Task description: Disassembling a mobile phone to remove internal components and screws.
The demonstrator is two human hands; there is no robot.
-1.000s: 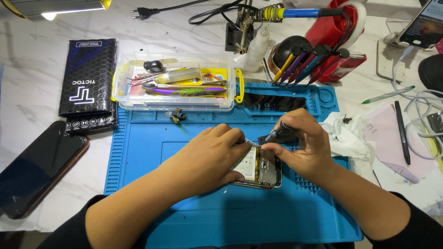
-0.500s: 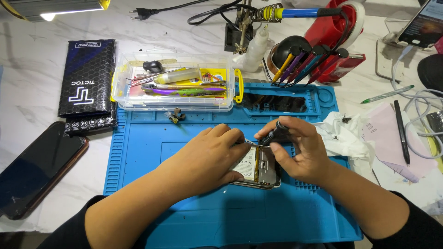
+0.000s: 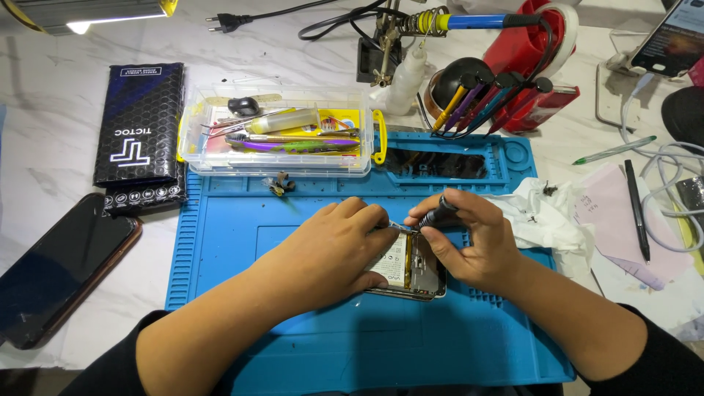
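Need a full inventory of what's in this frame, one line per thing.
opened phone: 1, silver frame, on the mat under both hands
work mat: 1, blue, centre of table
tweezers: 1, metal, left hand
screwdriver: 1, black handle, right hand
tool box: 1, clear with yellow clasps, mat's far edge
black box: 1, left of tool box
dark phone: 1, screen off, left of mat
soldering iron: 1, blue and yellow handle, top
screwdriver set: several, mixed colours, round holder
tissue: 1, white, right of mat
pens: 2, black and green, right
left hand: on phone
right hand: on phone
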